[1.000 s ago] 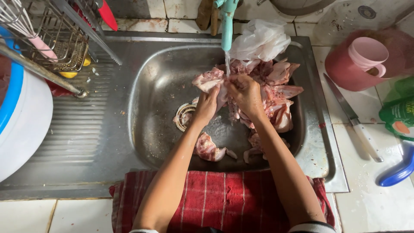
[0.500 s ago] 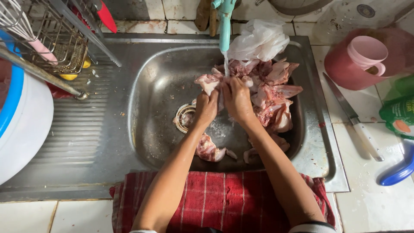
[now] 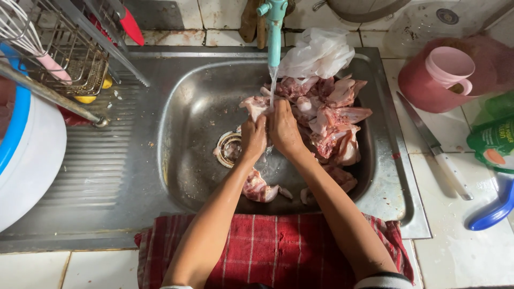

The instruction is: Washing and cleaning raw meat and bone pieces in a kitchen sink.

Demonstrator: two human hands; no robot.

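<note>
Both hands, left hand [image 3: 252, 136] and right hand [image 3: 284, 128], fingers closed on a raw chicken piece [image 3: 256, 105]; best kept under the tap [image 3: 274, 27] stream, rubbing firmly.

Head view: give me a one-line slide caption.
Left hand and right hand rinse a raw chicken piece under the running tap in a steel sink.

A white tiled counter [image 3: 455, 251] carries a steel sink [image 3: 123, 176] with a ribbed drainboard on its left; raw chicken pieces [image 3: 332, 115] lie in the basin at right, a white plastic bag [image 3: 318, 53] at the far rim; a red checked cloth [image 3: 267, 243] hangs over the near edge; at right a knife [image 3: 435, 147] lies on the tiles beside a pink jug [image 3: 444, 75]; a white tub with a blue rim [image 3: 27, 155] stands at left.
</note>
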